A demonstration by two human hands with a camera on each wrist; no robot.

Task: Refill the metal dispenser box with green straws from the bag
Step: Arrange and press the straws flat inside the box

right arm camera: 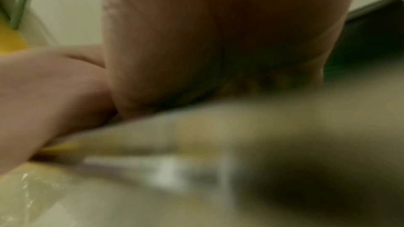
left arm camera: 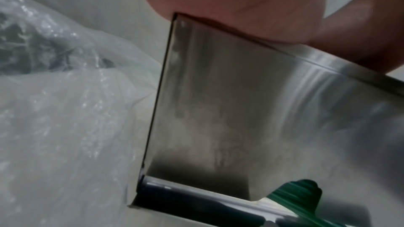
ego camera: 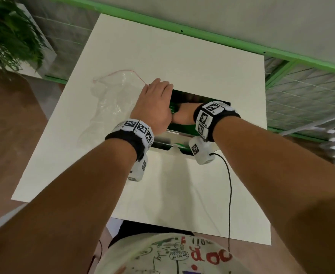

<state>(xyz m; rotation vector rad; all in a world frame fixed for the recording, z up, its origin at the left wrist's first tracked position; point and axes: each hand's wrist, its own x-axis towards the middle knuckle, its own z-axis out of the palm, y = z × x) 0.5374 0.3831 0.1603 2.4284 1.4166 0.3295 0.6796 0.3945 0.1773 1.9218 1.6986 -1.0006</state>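
1. Over the metal dispenser box, which stands mid-table on the white table, both your hands are at work at its open top.
2. Your left hand lies flat along the box's left wall, fingers straight and together, clamped on nothing. Judged purpose: a stop to keep the load squared against that side. The left wrist view confirms the heel of the hand resting on the box's top edge.
3. Your right hand reaches into the open top, over the green straws. Its fingers are hidden behind the left hand, and the right wrist view is blurred: I cannot tell whether they are apart or closed on straws.
4. The straws lie inside the box, long axis apparently running left to right along its length; more green shows at the front dispensing slot.
5. The bag lies slack just left of the box, its red-edged mouth toward the far side. No straws are visible in it, so the transfer appears largely done.
6. Judged step in hand: settling and levelling the load.
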